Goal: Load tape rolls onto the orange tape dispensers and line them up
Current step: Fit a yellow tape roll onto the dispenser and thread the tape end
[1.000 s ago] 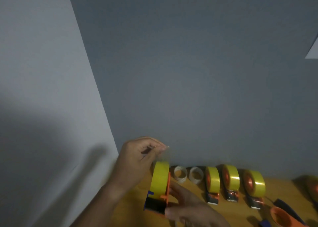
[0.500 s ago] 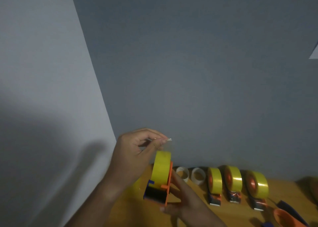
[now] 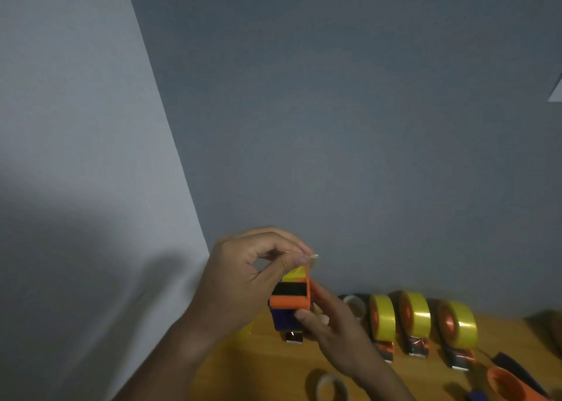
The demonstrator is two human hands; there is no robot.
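Note:
An orange tape dispenser (image 3: 290, 301) with a yellow roll and a blue and black part is held above the wooden table (image 3: 267, 367), its blade end tipped toward me. My right hand (image 3: 331, 324) grips it from the right side. My left hand (image 3: 246, 279) pinches the clear tape end (image 3: 313, 256) between thumb and fingertips just above the roll. Three loaded dispensers with yellow rolls (image 3: 381, 317) (image 3: 415, 315) (image 3: 457, 324) stand in a row along the wall to the right.
An empty cardboard core (image 3: 354, 305) stands by the wall behind my right hand, and another core (image 3: 331, 387) lies at the table's front. An unloaded orange dispenser (image 3: 508, 384) lies at the bottom right. Grey walls (image 3: 365, 127) meet in a corner at the table's left.
The held dispenser has tipped over so its blade end now faces me and the roll is mostly hidden. My left hand still pinches the tape end, a little lower.

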